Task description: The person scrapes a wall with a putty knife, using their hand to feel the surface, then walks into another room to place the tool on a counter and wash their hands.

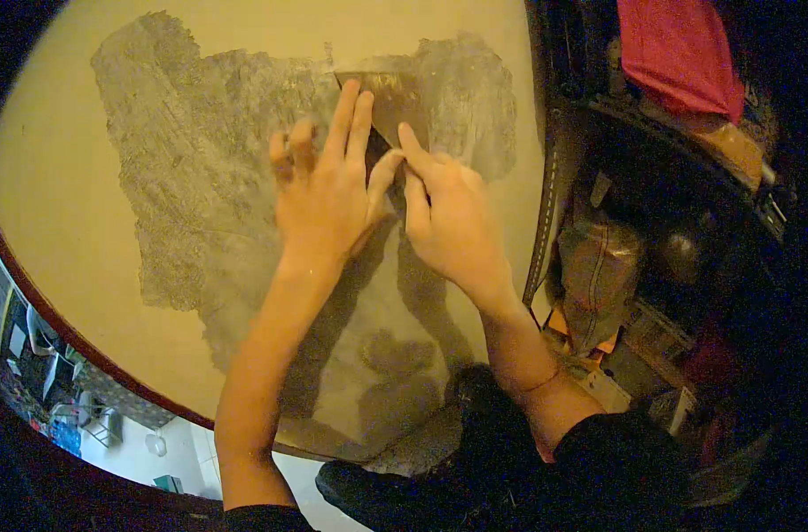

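A wide, flat-bladed scraper (395,93) lies against a rough grey patch (200,168) on a cream-yellow surface (58,160). My right hand (452,208) is closed around its handle, which is mostly hidden, with the index finger extended toward the blade. My left hand (324,195) has its fingers spread. Its index and middle fingertips rest on the blade's left part, and its thumb reaches to the right hand near the handle. The other left fingers are bent over the grey patch. Shadows of both arms fall on the surface below.
A dark brown edge (93,362) curves round the surface at lower left, with pale floor (147,448) beyond. At right, a red cloth (679,58) and a brown zipped bag (599,270) lie among dim clutter. Dark clothing (404,496) shows at the bottom.
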`<state>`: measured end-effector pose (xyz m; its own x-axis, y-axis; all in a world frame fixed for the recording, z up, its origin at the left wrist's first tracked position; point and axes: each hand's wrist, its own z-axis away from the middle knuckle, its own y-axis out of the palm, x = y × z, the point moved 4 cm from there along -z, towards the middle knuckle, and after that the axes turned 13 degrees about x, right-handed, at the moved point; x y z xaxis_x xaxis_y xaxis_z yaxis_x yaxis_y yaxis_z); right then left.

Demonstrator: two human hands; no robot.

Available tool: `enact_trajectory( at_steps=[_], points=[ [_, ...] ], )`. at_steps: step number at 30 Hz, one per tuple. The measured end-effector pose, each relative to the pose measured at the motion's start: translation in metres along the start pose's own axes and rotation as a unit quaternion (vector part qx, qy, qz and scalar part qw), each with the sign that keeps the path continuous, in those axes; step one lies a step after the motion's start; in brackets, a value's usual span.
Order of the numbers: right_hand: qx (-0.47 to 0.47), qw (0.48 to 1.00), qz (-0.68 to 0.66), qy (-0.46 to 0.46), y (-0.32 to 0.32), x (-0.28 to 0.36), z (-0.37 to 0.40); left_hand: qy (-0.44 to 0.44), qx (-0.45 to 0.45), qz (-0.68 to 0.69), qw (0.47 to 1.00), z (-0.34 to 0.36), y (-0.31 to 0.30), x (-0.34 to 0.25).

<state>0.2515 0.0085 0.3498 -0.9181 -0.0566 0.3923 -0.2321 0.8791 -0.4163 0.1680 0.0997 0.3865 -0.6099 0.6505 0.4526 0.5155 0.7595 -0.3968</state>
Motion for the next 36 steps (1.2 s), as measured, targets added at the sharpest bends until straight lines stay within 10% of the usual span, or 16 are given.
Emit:
enact_trajectory(
  at_steps=[36],
  points=[
    [0.035,0.999,-0.004,0.006,-0.004,0.012,-0.019,-0.027,-0.008,-0.032,0.999,-0.018,-0.011,0.005]
  ],
)
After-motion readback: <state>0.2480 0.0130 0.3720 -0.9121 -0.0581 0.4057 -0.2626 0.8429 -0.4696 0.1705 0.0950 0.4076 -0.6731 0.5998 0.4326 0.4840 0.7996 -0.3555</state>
